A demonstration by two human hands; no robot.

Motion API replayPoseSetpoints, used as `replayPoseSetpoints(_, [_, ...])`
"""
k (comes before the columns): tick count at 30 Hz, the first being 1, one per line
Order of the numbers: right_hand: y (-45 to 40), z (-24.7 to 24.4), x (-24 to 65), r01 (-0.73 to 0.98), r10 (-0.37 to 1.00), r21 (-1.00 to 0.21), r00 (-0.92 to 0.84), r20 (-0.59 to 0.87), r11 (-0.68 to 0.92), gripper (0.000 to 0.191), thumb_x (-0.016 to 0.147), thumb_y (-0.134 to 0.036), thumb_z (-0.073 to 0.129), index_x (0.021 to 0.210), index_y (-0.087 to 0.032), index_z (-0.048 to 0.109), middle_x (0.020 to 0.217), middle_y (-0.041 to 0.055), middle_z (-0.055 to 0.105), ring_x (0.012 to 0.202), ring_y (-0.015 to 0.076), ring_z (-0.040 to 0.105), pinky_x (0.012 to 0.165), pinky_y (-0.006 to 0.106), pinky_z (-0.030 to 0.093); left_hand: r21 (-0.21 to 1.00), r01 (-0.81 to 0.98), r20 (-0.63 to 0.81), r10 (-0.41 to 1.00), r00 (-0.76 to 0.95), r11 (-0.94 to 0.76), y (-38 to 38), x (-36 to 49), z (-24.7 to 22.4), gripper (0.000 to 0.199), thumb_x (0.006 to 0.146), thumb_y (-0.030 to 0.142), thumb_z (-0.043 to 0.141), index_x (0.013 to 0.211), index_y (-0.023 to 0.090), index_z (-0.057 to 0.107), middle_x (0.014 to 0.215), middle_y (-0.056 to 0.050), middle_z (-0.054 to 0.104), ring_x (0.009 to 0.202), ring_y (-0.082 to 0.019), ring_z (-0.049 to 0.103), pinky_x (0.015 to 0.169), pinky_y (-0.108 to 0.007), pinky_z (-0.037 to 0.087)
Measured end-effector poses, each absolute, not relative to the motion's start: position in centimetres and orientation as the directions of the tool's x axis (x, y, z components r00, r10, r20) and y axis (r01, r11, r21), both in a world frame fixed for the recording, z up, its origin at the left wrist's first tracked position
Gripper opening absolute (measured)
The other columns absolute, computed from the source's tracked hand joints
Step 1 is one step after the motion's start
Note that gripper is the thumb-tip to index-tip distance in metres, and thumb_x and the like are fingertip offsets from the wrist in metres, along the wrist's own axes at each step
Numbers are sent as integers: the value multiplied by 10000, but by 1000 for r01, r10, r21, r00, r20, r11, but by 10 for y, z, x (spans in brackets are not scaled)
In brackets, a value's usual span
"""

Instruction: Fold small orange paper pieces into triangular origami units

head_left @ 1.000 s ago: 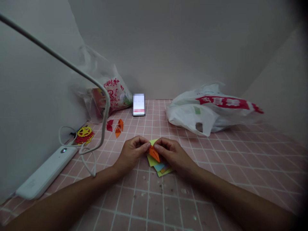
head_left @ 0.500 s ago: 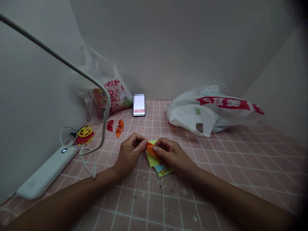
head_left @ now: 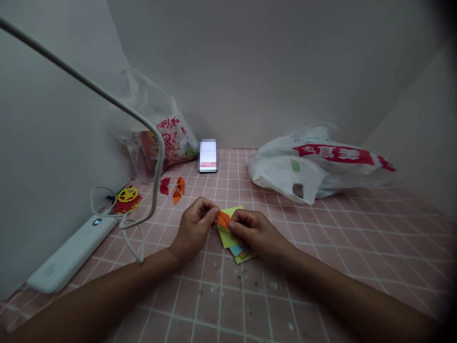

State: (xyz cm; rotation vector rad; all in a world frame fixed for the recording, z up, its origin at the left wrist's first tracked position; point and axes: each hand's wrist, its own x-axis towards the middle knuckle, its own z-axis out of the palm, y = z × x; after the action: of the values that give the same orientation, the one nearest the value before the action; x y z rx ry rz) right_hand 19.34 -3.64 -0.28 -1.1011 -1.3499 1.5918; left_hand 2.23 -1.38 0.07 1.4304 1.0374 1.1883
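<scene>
A small folded piece of orange paper [head_left: 223, 219] is held between both hands, above a loose stack of coloured paper sheets [head_left: 228, 238], yellow with some blue and orange showing. My left hand [head_left: 195, 228] pinches its left end between thumb and fingers. The right end is gripped by my right hand [head_left: 257, 232], thumb on top, which hides part of the stack. Farther left on the tiled surface lie two folded orange paper pieces [head_left: 177, 196] and a folded red one [head_left: 164, 186].
A lit phone [head_left: 207, 156] stands near the back wall, between a filled plastic bag [head_left: 171, 143] and a white bag with red print [head_left: 285, 166]. At left are a long white device [head_left: 71, 255], yellow and red cut-outs [head_left: 127, 196] and a pale cable [head_left: 160, 157] crossing the view.
My right hand has shifted slightly right, and more of the orange paper shows between the hands. The left hand keeps its pinch. The whole view has shifted slightly.
</scene>
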Motion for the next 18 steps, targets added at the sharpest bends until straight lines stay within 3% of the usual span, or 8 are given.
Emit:
replayPoseSetpoints(3, [-37,-1,193,-1,932,-991,-340,-125,-133,316,784,-431,669,675,-190,496,544,-57,441,467,81,376,437,208,297,992,3,120,977,176,-122,-13,23,2,154,801,281,651,759,167,557,615,39,548,551,-99,507,536,-220,425])
replayPoseSetpoints(10, [-39,3,193,-90,950,-989,-301,-89,-121,270,828,-444,637,818,-189,548,615,-42,511,502,92,436,470,214,333,974,103,168,945,280,-203,-15,19,3,132,848,287,612,803,168,576,673,20,562,600,-114,527,572,-236,438])
replayPoseSetpoints(18, [-38,-1,192,-76,945,-989,-312,-97,-127,234,766,-380,666,702,-187,552,554,-47,499,478,91,420,455,215,318,971,130,162,949,269,-203,-18,22,0,117,838,268,628,796,166,590,680,23,563,603,-106,526,571,-227,435])
